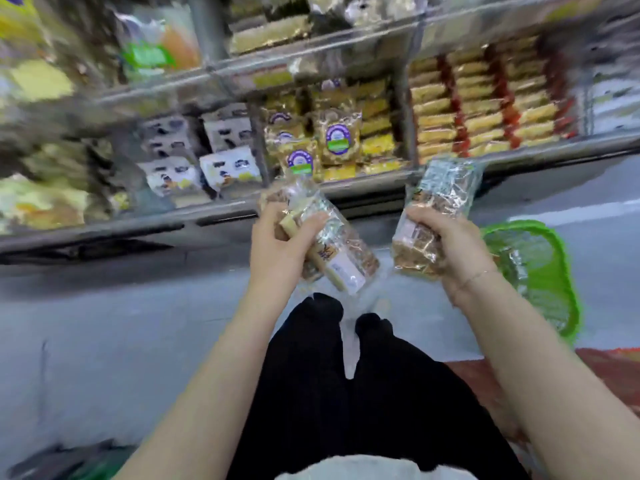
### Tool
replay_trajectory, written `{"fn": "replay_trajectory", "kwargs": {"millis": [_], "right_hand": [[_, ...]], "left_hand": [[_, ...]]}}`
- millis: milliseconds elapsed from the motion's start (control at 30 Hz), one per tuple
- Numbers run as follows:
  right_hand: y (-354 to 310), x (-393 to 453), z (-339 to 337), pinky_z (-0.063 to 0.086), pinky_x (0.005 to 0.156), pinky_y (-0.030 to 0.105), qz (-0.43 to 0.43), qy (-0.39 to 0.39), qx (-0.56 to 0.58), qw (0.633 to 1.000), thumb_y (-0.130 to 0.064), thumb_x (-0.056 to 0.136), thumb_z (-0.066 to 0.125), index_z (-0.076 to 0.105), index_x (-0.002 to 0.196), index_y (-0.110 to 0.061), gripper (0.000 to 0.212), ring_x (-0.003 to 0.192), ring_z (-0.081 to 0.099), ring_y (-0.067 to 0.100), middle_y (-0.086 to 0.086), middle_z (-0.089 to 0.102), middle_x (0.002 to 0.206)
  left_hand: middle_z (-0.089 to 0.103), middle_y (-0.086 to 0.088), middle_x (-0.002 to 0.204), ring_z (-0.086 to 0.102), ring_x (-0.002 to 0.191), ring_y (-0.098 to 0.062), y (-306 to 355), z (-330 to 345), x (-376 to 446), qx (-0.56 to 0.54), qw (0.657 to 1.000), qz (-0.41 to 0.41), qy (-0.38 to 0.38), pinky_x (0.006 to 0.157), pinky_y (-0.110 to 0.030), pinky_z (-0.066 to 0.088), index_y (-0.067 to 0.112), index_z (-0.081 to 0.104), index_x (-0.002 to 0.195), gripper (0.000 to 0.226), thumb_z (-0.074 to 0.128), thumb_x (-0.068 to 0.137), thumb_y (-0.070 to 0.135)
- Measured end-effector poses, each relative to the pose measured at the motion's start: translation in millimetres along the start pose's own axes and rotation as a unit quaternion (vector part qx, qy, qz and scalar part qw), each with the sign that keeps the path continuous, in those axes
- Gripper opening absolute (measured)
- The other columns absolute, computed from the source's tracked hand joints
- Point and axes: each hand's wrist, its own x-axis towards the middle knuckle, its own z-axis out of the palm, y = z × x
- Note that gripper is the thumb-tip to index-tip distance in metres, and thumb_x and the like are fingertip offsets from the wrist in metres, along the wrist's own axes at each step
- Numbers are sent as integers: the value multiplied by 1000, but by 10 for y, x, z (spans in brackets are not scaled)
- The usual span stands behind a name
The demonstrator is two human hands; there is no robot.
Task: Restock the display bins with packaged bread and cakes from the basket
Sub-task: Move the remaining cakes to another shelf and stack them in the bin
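Observation:
My left hand (277,244) grips a clear-wrapped pack of brown cake (343,258) with a white label, tilted down to the right. My right hand (446,240) grips a second clear-wrapped cake pack (436,202), held nearly upright. Both packs hang in front of the lowest shelf. A green basket (557,258) stands on the floor to my right, with at least one wrapped pack (516,265) inside it. The display bins (332,140) on the shelf straight ahead hold gold packs with purple round labels.
Clear-fronted shelves run across the top of the view. White snack packs (214,161) fill a bin at left, and yellow-and-red stacked packs (485,105) fill a bin at right. Grey floor lies below. My black-trousered legs (346,393) are at bottom centre.

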Motion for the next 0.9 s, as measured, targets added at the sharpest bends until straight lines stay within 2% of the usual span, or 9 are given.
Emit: {"fn": "replay_trajectory", "kwargs": {"millis": [167, 267, 333, 433, 533, 633, 733, 800, 900], "right_hand": [[-49, -51, 1046, 52, 50, 30, -3, -96, -68, 993, -20, 66, 80, 70, 95, -12, 32, 55, 66, 19, 1, 69, 67], [93, -121, 1662, 55, 55, 37, 9, -140, -103, 985, -22, 62, 82, 71, 93, -12, 34, 61, 68, 23, 3, 71, 71], [224, -167, 2065, 57, 60, 41, 19, -153, -123, 980, -24, 61, 82, 72, 91, -14, 33, 66, 69, 23, 3, 72, 74], [374, -218, 2634, 58, 67, 42, 13, -164, -147, 975, -26, 60, 82, 73, 91, -16, 34, 71, 70, 22, 4, 73, 80], [356, -254, 3075, 54, 78, 36, -41, -163, -202, 965, -32, 58, 83, 69, 102, -15, 49, 85, 69, 20, 1, 74, 91], [105, -325, 3293, 55, 77, 33, -99, -233, -265, 930, -27, 61, 84, 71, 89, -18, 32, 83, 70, 18, -3, 75, 85], [-244, -428, 3378, 54, 68, 18, -165, -328, -324, 872, -24, 62, 84, 72, 91, -19, 32, 82, 71, 11, -3, 75, 89], [-492, -416, 3420, 53, 67, 17, -201, -329, -309, 869, -26, 57, 83, 70, 94, -19, 39, 84, 71, 11, -3, 75, 92], [-930, -328, 3474, 54, 78, 27, -242, -317, -273, 875, -21, 56, 81, 69, 95, -18, 41, 91, 70, 17, 1, 74, 97]], "left_hand": [[52, 13, 56, 56, 50, -7, -334, -909, 24, -102, 986, -45, 125, 46, -13, 43, 28, 54, 72, 23, 73, 79, 37], [56, 22, 57, 55, 54, 6, -461, -1419, 122, -117, 979, -45, 161, 50, -6, 40, 29, 56, 74, 21, 74, 78, 40], [58, 24, 62, 56, 59, 7, -485, -1753, 243, -120, 977, -44, 168, 56, -9, 42, 33, 57, 75, 21, 74, 75, 45], [56, 14, 78, 55, 66, -3, -452, -2236, 497, -114, 980, -41, 157, 56, -17, 42, 23, 58, 88, 42, 74, 67, 55], [54, 15, 65, 53, 54, -4, -327, -2641, 814, -107, 987, -2, 119, 45, -20, 42, 29, 53, 73, 32, 76, 66, 49], [60, 9, 76, 58, 71, -10, -129, -2897, 1107, -111, 991, 54, 47, 62, -20, 46, 24, 58, 83, 40, 77, 55, 47], [59, 0, 90, 55, 82, -15, 172, -2975, 1353, -116, 985, 123, -23, 73, -24, 44, 19, 59, 89, 44, 77, 56, 41], [62, 9, 84, 58, 78, -8, 415, -2968, 1519, -136, 975, 169, -46, 71, -20, 45, 16, 58, 90, 39, 75, 59, 32], [64, 16, 81, 60, 77, -2, 798, -2921, 1756, -145, 963, 217, -68, 68, -15, 47, 12, 58, 98, 42, 75, 63, 28]]}}
